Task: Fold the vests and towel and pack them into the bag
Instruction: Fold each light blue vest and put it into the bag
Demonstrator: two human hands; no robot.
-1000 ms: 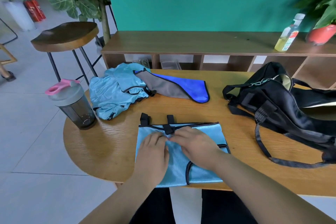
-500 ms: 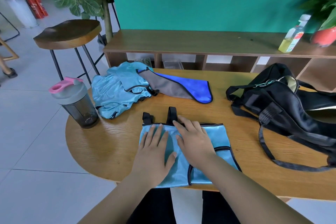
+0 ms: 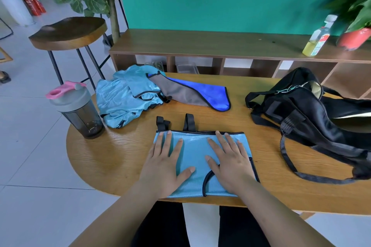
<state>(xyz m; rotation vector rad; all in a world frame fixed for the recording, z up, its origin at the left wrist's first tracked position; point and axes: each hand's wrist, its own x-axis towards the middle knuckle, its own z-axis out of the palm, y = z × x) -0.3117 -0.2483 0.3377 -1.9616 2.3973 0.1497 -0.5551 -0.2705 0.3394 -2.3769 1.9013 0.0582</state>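
A light blue folded vest [image 3: 196, 156] is laid flat at the near edge of the table [image 3: 104, 158]. Its black-trimmed top edge is turned to the far side, and two black straps [image 3: 189, 122] stick out beyond that edge. The left hand [image 3: 162, 168] is pressed palm down on the left part of the folded vest, with fingers straight and spread and nothing gripped. The right hand [image 3: 230, 164] is laid the same way on the right part, fingers straight and apart. A strip of bare cloth is left between the two hands. A curved, black-trimmed opening is seen near the front of the cloth, partly covered by the right hand.

Farther off and to the left, a crumpled heap [image 3: 122, 100] of the same light blue cloth is piled on the table. The towel [image 3: 200, 92], blue on one face and grey on the other, is draped over the right side of the heap and spread out to the right. The black bag [image 3: 301, 106] is placed at the right of the table, well apart from the folded vest. Its mouth is open at the far end, where a pale lining is shown, and its long strap [image 3: 291, 162] is looped across the table.

A shaker bottle [image 3: 77, 108] with a pink lid is stood at the left edge, just beside the heap. A stool [image 3: 68, 32] is seen on the floor beyond it. On the shelf [image 3: 200, 43] behind the table, a drink bottle [image 3: 319, 36] and a red plant pot [image 3: 355, 38] are set at the right.
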